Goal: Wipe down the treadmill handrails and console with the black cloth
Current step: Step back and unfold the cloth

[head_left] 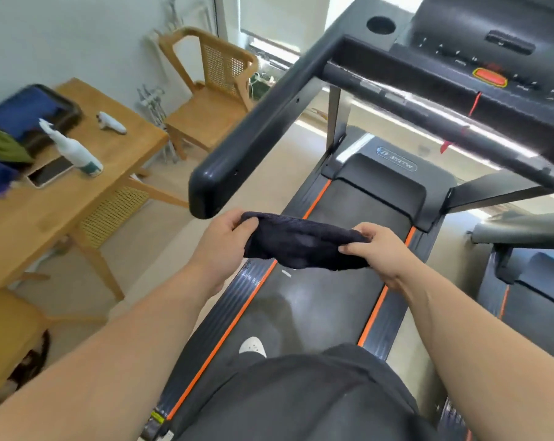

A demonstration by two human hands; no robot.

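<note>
The black cloth (pixel 301 241) is stretched between both hands above the treadmill belt (pixel 317 297). My left hand (pixel 223 246) grips its left end and my right hand (pixel 382 253) pinches its right end. The black left handrail (pixel 256 132) ends just above and left of my left hand, apart from the cloth. A front crossbar (pixel 428 113) runs to the right below the console (pixel 479 49), which carries an orange-red safety key (pixel 489 77) with a red cord. The right handrail is cut off by the frame edge.
A wooden table (pixel 62 198) stands to the left with a white spray bottle (pixel 73 149), a phone (pixel 50 171), a dark tray and cloths. A wooden chair (pixel 212 90) sits behind it. A second treadmill (pixel 530 281) is at the right.
</note>
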